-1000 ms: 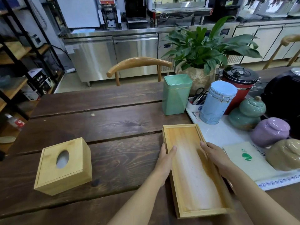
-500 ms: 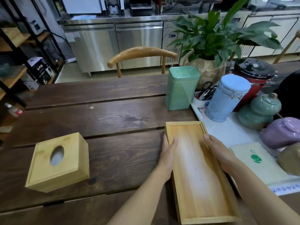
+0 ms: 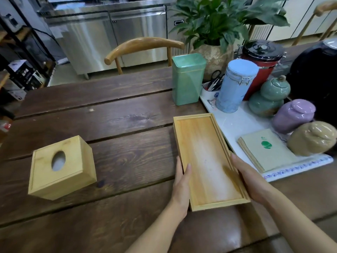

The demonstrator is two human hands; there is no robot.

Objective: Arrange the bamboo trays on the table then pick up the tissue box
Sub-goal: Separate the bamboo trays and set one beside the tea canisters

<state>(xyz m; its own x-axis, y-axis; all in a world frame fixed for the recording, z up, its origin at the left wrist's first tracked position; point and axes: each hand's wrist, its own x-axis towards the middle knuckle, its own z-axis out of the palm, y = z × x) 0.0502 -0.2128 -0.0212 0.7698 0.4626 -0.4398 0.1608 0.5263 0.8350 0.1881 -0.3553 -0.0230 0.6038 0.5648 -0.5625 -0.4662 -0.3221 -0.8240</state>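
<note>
A long, shallow bamboo tray [image 3: 206, 157] lies on the dark wooden table [image 3: 113, 125], slightly angled, its near end toward me. My left hand [image 3: 181, 181] grips its left rim with the thumb over the edge. My right hand [image 3: 249, 178] holds the right rim near the tray's near end. A cube-shaped bamboo tissue box [image 3: 61, 168] with an oval hole on top stands on the table at the left, well apart from both hands.
To the right lies a white mat [image 3: 237, 123] carrying a green tin [image 3: 187, 81], a blue jar [image 3: 236, 86], a red canister [image 3: 262, 61], ceramic jars [image 3: 269, 97] and paper napkins [image 3: 264, 148]. A potted plant [image 3: 218, 24] and a chair back [image 3: 144, 46] stand beyond the table.
The view has tilted and shifted. Both hands have slid back along the tray's rims toward its near end, and the tray sits farther from me on the table.
</note>
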